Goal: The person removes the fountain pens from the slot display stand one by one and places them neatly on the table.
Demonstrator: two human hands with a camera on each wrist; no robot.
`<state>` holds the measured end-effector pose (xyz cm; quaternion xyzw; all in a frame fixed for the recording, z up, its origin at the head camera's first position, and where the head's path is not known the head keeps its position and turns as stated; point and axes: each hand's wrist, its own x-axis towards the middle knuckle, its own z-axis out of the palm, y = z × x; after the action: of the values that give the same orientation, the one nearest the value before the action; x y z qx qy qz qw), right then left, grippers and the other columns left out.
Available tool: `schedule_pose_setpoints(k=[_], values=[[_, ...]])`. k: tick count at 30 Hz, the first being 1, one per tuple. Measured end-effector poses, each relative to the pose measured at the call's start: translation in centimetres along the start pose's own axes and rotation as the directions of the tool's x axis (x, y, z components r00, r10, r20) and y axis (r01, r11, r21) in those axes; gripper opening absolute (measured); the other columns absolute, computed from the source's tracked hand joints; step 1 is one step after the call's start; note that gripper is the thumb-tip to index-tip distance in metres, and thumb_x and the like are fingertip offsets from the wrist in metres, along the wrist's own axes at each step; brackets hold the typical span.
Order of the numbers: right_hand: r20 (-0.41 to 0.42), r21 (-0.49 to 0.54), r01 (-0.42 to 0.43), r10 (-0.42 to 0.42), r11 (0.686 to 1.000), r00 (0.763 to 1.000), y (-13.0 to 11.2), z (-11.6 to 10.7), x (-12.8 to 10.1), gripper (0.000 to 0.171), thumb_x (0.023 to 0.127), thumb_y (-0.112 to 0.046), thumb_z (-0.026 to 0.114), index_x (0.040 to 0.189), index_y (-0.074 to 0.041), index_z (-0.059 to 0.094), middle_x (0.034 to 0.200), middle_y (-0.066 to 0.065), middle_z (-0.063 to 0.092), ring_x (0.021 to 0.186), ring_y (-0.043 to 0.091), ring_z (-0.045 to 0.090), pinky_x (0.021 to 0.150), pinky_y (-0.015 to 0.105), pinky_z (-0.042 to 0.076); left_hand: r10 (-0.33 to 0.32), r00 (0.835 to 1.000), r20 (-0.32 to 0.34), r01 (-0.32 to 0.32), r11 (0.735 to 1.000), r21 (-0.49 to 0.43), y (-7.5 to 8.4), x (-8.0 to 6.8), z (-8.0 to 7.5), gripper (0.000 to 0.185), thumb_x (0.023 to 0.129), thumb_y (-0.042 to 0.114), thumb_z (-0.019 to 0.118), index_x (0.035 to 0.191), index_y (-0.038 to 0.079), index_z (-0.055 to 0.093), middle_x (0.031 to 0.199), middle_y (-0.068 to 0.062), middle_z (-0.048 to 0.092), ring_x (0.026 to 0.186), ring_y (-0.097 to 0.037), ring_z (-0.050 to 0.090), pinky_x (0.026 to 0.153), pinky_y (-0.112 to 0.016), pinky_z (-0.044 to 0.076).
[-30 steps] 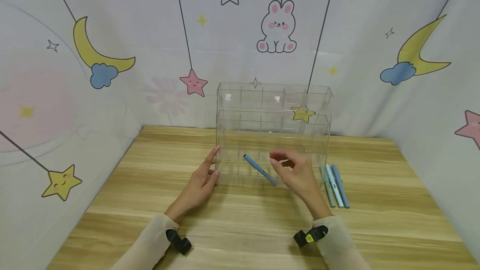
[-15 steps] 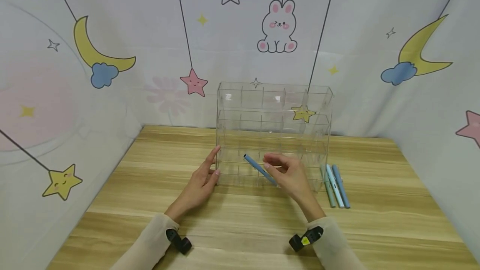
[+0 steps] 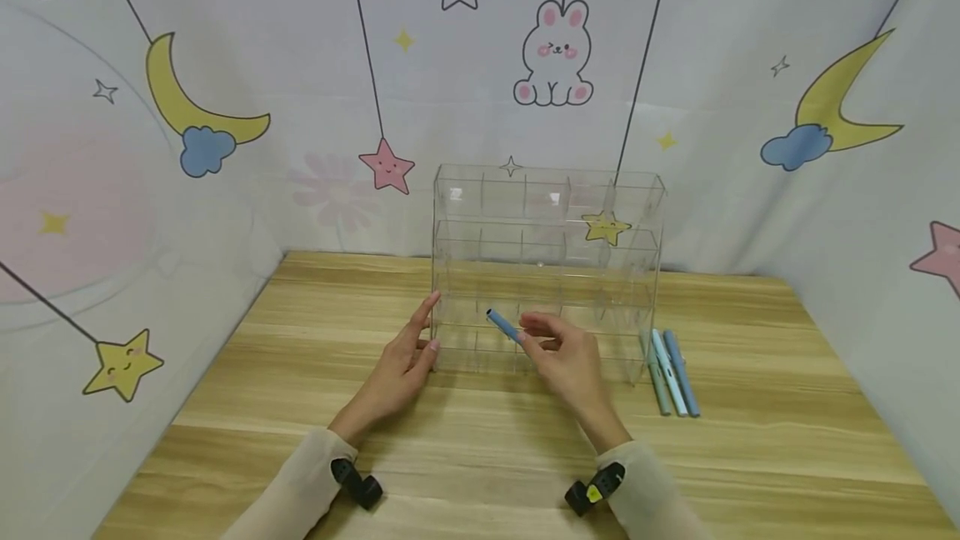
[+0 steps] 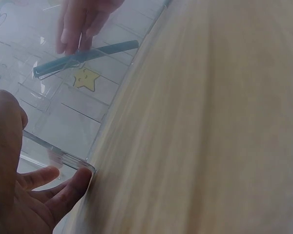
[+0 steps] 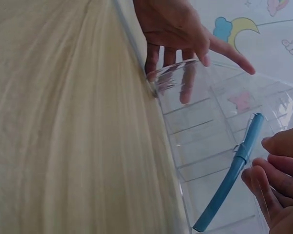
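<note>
A clear acrylic organizer (image 3: 547,215) with tiered compartments stands mid-table. A blue pen (image 3: 501,325) leans slantwise in its front row. My right hand (image 3: 534,333) reaches in from the front, with thumb and forefinger curled onto the pen's middle. My left hand (image 3: 423,325) lies with straight fingers against the organizer's left wall. The left wrist view shows the pen (image 4: 107,49) through the organizer wall (image 4: 73,117), with right-hand fingers (image 4: 80,19) on it. In the right wrist view the pen (image 5: 232,180) stands beside my curled fingers (image 5: 278,175).
Three pens (image 3: 671,372), light and darker blue, lie side by side on the wooden table (image 3: 487,457) just right of the organizer. Cartoon-printed cloth walls (image 3: 225,148) close in the back and both sides. A black strap sits on each wrist.
My right hand has moved left and down, from hovering beside the pen to closing its fingertips on it. The pen, organizer and left hand have stayed put.
</note>
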<state>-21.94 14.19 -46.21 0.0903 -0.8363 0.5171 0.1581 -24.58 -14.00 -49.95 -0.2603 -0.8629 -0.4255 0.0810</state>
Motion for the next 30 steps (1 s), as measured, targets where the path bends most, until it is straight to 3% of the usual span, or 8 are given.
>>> schedule_pose_setpoints(k=[7,15,19,26,30], values=[[-0.040,-0.051,0.030,-0.032,0.998,0.999,-0.1,0.9,-0.2,0.028,0.093,-0.010,0.083,0.120,-0.005,0.080,0.115,0.012,0.083,0.097,0.025,0.082,0.075,0.021,0.062,-0.001,1.000,0.002,0.001,1.000,-0.012,0.1,0.0,-0.1,0.072,0.113,0.017,0.051,0.174,0.030,0.015,0.162,-0.027,0.048,0.116,-0.042,0.074,0.089,-0.052,0.065],[-0.065,-0.104,0.083,-0.090,0.991,0.994,-0.1,1.3,-0.3,0.028,0.089,-0.006,0.086,0.116,-0.005,0.080,0.109,0.012,0.084,0.093,0.026,0.081,0.070,0.025,0.063,-0.001,1.000,0.004,0.001,1.000,-0.017,0.0,0.0,0.0,0.072,0.113,0.015,0.051,0.174,0.030,0.015,0.162,-0.027,0.048,0.117,-0.043,0.074,0.089,-0.051,0.066],[-0.062,-0.121,0.072,-0.080,0.990,0.995,-0.2,1.4,-0.4,0.028,0.089,-0.008,0.087,0.116,-0.007,0.081,0.108,0.010,0.084,0.091,0.023,0.081,0.070,0.024,0.062,-0.001,1.000,0.002,0.001,1.000,-0.019,0.0,0.0,0.0,0.073,0.113,0.015,0.051,0.174,0.030,0.015,0.162,-0.028,0.047,0.117,-0.043,0.074,0.089,-0.052,0.066],[-0.063,-0.174,0.033,-0.044,0.984,0.997,-0.4,1.5,-0.5,0.027,0.089,-0.017,0.088,0.115,-0.014,0.082,0.100,0.006,0.085,0.067,0.014,0.073,0.062,0.022,0.053,0.000,1.000,0.002,0.000,1.000,-0.014,-0.1,0.0,0.0,0.073,0.113,0.015,0.051,0.174,0.031,0.014,0.163,-0.028,0.046,0.117,-0.043,0.074,0.088,-0.051,0.066],[-0.071,-0.179,0.032,-0.045,0.983,0.997,-0.4,1.5,-0.5,0.025,0.089,-0.018,0.089,0.113,-0.015,0.082,0.098,0.005,0.085,0.066,0.012,0.072,0.062,0.022,0.052,-0.003,1.000,0.007,0.004,1.000,-0.018,-0.1,0.0,0.0,0.073,0.113,0.016,0.051,0.174,0.032,0.014,0.164,-0.028,0.046,0.117,-0.043,0.074,0.089,-0.051,0.066]])
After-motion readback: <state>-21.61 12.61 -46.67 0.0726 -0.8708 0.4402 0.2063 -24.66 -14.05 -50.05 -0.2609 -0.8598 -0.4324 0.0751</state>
